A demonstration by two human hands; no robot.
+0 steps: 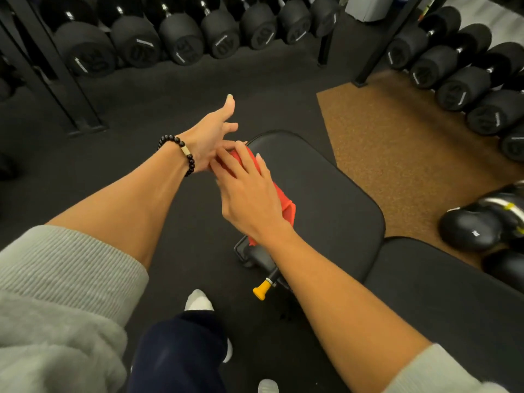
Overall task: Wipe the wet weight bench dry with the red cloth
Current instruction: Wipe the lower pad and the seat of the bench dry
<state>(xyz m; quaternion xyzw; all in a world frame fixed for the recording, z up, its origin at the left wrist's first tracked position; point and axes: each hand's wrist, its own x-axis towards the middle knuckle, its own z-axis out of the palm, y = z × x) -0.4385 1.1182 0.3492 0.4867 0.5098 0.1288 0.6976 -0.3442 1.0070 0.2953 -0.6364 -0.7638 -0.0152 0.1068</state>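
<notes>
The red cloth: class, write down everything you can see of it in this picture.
The red cloth looks like soft, plain fabric, bunched rather than spread flat. It sits between both hands above the near left part of the black bench seat pad. The right hand lies over it, hiding most of it; the left hand touches its far end with fingers extended. A loose corner hangs down beside the right wrist. Dampness cannot be judged.

Black rubber floor (175, 89), brown mat (397, 154), dumbbell racks (181, 38) behind
</notes>
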